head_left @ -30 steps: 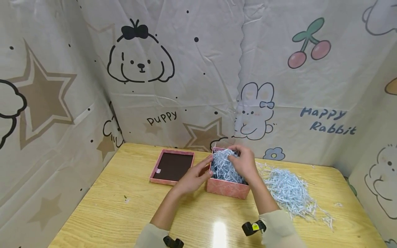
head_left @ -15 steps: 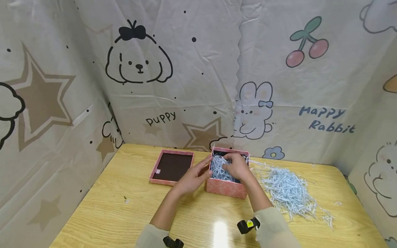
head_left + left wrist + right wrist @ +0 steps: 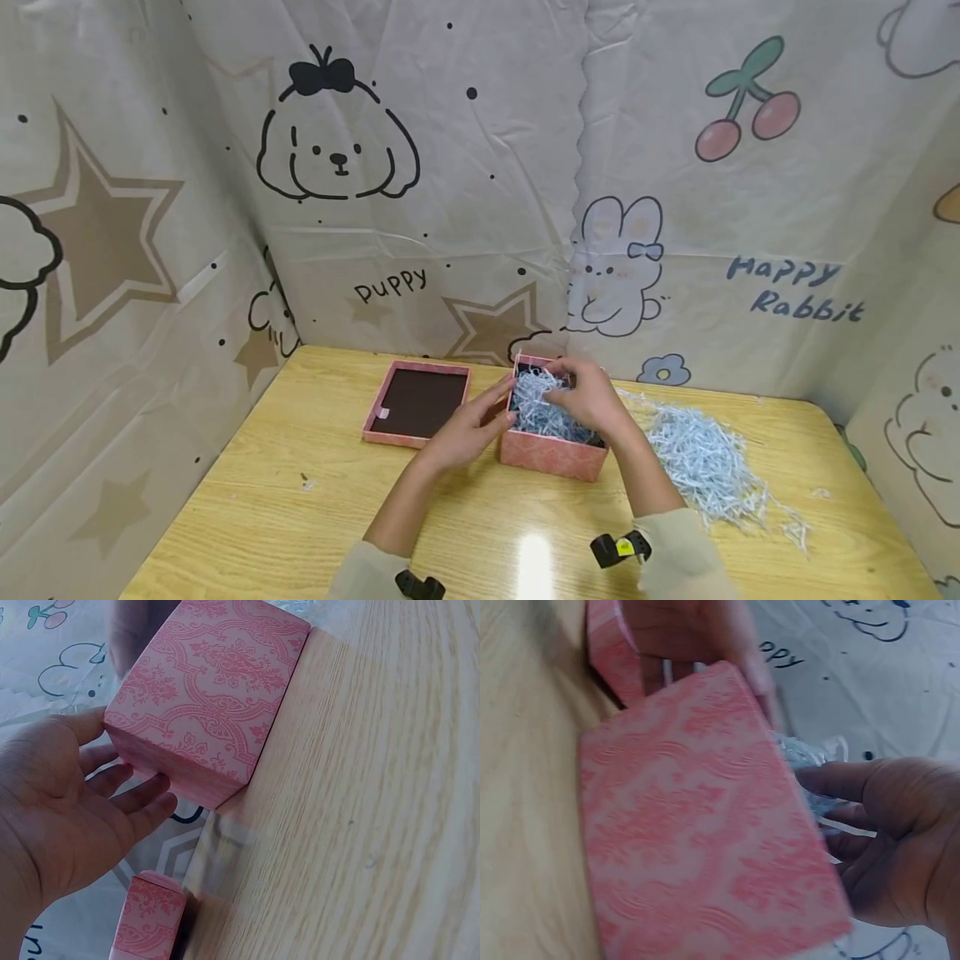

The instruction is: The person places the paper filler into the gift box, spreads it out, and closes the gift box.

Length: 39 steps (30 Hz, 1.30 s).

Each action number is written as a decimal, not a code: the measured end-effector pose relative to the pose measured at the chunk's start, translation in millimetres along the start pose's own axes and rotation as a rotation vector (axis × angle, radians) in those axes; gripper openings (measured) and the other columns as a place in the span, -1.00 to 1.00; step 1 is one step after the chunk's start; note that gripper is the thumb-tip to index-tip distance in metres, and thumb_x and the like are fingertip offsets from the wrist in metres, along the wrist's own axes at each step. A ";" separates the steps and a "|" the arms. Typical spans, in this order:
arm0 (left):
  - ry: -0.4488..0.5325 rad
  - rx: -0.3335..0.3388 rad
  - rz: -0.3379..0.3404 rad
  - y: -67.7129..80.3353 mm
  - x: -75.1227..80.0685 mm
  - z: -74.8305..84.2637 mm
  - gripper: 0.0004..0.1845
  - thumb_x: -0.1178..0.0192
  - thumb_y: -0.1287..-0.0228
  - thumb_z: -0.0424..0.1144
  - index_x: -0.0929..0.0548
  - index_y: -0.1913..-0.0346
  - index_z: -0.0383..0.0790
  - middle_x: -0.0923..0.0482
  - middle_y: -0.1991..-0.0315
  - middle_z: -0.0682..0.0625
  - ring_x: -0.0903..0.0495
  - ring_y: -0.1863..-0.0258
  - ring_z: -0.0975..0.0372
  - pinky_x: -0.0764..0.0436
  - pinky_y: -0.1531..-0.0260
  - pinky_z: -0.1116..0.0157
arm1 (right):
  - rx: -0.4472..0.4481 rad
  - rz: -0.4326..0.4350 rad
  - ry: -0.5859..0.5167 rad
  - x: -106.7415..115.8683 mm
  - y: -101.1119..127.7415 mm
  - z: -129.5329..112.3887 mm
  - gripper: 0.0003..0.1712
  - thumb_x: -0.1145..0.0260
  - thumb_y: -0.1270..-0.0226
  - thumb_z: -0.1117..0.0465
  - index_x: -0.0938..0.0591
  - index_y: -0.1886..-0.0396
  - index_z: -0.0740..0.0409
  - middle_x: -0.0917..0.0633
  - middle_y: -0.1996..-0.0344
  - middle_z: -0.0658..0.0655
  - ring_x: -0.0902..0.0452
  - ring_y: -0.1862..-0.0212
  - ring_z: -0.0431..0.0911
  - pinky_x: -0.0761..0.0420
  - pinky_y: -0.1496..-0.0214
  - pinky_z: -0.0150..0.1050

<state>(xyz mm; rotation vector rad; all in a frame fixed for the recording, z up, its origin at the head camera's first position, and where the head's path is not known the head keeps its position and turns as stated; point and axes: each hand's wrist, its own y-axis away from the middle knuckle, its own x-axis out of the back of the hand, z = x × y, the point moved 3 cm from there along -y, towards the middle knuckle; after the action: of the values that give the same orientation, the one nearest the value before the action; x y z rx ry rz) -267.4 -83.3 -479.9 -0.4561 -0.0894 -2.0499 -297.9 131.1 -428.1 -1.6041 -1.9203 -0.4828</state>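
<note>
A pink patterned box (image 3: 553, 456) stands uncovered on the table, filled with pale blue shredded paper (image 3: 543, 408). My left hand (image 3: 468, 429) rests against the box's left side; in the left wrist view its fingers (image 3: 142, 799) lie fairly straight along that wall, with the thumb at the corner. Over the opening, my right hand (image 3: 588, 400) reaches in from the right with bent fingers and grips some of the shredded paper. In the right wrist view, the thumb (image 3: 836, 780) meets blue strands at the rim, while the other fingertips are partly hidden behind the box wall.
The box lid (image 3: 418, 404) lies upturned to the left, its dark inside showing. A loose pile of shredded paper (image 3: 705, 467) spreads on the table (image 3: 300, 533) at the right, with stray strands around it. A printed cloth (image 3: 480, 208) hangs close behind the box.
My right hand first shifted left, bunching the shredded paper toward the box's left side, then came back rightward, and the paper spreads wider again. My left hand stays against the box.
</note>
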 end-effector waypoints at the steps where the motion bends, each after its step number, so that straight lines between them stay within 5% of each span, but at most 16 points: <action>1: 0.000 0.002 0.001 0.0 -0.1 -0.2 -0.34 -0.07 -0.70 -0.17 -0.16 -0.70 -0.12 0.03 -0.72 -0.08 -0.28 -0.57 -0.12 -0.33 -0.51 -0.05 | -0.003 -0.002 -0.015 4.1 1.8 -1.0 -0.56 -0.47 -0.33 0.36 -0.69 -0.19 0.32 -0.73 -0.10 0.32 -0.63 -0.15 0.22 -0.64 -0.22 0.18; 13: 0.013 0.017 0.011 2.8 0.2 1.9 -0.34 -0.07 -0.70 -0.16 -0.16 -0.70 -0.12 0.02 -0.72 -0.08 -0.27 -0.58 -0.11 -0.33 -0.52 -0.04 | -0.006 -0.059 -0.046 54.3 29.2 -8.3 -0.42 -0.48 -0.44 0.21 -0.58 -0.38 0.26 -0.61 -0.32 0.37 -0.49 -0.38 0.33 -0.51 -0.40 0.26; 22: 0.015 0.029 0.009 2.8 -0.4 1.4 -0.33 -0.07 -0.70 -0.14 -0.13 -0.71 -0.10 0.03 -0.73 -0.04 -0.25 -0.59 -0.11 -0.33 -0.52 -0.03 | -0.029 0.008 -0.058 92.6 53.9 27.3 -0.35 -0.46 -0.48 0.12 -0.51 -0.45 0.25 -0.52 -0.40 0.38 -0.41 -0.44 0.36 -0.51 -0.41 0.26; 26: 0.020 0.027 0.009 2.4 -0.3 1.7 -0.33 -0.08 -0.69 -0.15 -0.15 -0.71 -0.10 0.02 -0.72 -0.04 -0.25 -0.59 -0.13 -0.31 -0.52 -0.04 | -0.036 0.048 -0.113 108.4 67.6 54.1 -0.29 -0.44 -0.51 0.06 -0.46 -0.50 0.25 -0.48 -0.44 0.36 -0.38 -0.47 0.33 -0.59 -0.37 -0.19; 30: 0.013 0.029 0.010 2.5 0.1 1.1 -0.33 -0.08 -0.69 -0.15 -0.15 -0.71 -0.10 0.02 -0.72 -0.04 -0.26 -0.58 -0.13 -0.32 -0.52 -0.04 | -0.053 0.111 -0.136 120.8 82.1 83.0 -0.24 -0.41 -0.53 0.01 -0.40 -0.54 0.27 -0.44 -0.47 0.36 -0.33 -0.49 0.36 -0.48 -0.09 -0.66; 39: -0.005 0.039 0.013 2.0 0.1 0.9 -0.33 -0.08 -0.69 -0.11 -0.15 -0.71 -0.08 0.00 -0.72 0.01 -0.29 -0.57 -0.09 -0.34 -0.52 0.00 | -0.120 0.208 -0.156 129.4 112.1 146.9 -0.15 -0.37 -0.55 -0.04 -0.27 -0.67 0.12 -0.29 -0.61 0.29 -0.18 -0.62 0.18 -0.36 -0.24 -0.73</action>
<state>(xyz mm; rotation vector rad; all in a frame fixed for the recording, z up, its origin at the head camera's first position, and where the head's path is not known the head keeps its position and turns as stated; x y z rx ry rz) -265.5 -84.1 -479.3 -0.4361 -0.1291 -2.0305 -232.1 343.2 -467.7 -1.9457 -1.8366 -0.4025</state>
